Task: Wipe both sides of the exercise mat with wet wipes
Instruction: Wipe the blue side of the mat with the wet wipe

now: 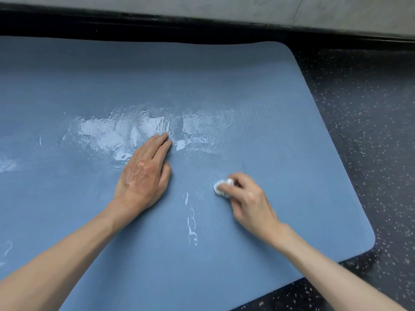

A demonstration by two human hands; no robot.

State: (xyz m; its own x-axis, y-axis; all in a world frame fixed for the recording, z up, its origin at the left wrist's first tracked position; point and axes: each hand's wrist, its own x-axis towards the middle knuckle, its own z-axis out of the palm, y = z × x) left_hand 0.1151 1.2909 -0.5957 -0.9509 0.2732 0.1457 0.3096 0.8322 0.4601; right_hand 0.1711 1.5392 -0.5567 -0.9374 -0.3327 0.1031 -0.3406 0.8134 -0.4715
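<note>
A blue exercise mat [258, 90] lies flat on the floor and fills most of the view. A shiny wet streak [116, 131] runs across its middle, and thin wet trails [192, 223] show nearer to me. My left hand [146, 173] rests flat on the mat, palm down, fingers together, fingertips at the edge of the wet streak. To its right, my right hand [244, 196] presses a crumpled white wet wipe [221, 186] onto the mat. Most of the wipe is hidden under the fingers.
Dark speckled floor [368, 135] borders the mat on the right and at the near right corner. A black skirting strip [202, 25] and a grey wall [224, 7] run along the far edge of the mat.
</note>
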